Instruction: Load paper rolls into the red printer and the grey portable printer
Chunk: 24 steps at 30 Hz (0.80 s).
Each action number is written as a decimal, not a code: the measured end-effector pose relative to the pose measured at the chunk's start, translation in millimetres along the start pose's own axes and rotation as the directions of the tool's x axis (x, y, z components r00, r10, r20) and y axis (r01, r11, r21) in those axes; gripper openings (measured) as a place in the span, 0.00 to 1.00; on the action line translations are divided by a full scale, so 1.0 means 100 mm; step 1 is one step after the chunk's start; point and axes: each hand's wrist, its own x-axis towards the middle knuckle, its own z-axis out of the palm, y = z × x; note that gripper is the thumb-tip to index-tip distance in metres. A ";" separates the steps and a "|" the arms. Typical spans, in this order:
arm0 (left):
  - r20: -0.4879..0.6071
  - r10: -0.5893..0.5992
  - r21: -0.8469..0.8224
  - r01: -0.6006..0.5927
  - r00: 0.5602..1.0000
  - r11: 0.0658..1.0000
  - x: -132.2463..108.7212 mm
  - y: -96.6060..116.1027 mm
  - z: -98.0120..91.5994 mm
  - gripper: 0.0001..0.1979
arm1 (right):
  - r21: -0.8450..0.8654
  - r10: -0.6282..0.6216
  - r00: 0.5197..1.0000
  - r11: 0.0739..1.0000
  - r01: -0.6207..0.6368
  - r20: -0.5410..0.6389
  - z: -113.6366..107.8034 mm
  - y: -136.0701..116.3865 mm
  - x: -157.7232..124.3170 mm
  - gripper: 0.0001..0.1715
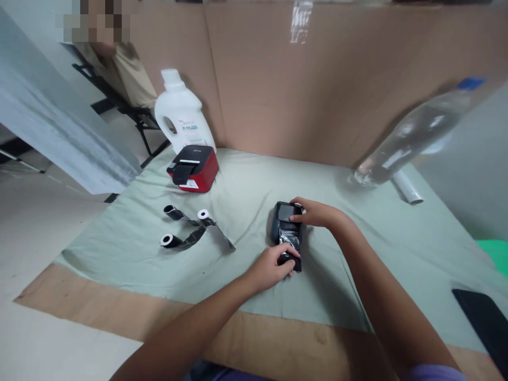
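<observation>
A small dark handheld printer (273, 225) with a grey lid lies on the cloth in front of me. Out of its near side comes a glossy black strip (290, 236). My left hand (273, 265) pinches the near end of this strip between thumb and fingers. Across the printer's far right corner, my right hand (313, 212) grips it, thumb on the lid and fingers around the far edge. Left of the printer lie three small rolls of black strip: one roll (170, 241), a second roll (203, 216) and a third roll (173, 212), their ends partly unwound.
A red and black box-shaped device (204, 174) stands at the back left before a white jug (184, 114). On the right, a clear bottle (416, 132) leans over a white tube (408, 188). A black flat object (482, 317) lies at the right edge. A person (127, 69) sits beyond the cardboard wall (278, 95).
</observation>
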 end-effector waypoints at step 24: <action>0.044 0.013 0.035 -0.015 0.999 0.999 -0.02 0.01 0.01 0.11 | 0.017 0.097 0.994 0.995 -0.098 0.057 -0.02 -0.16 -0.05 0.34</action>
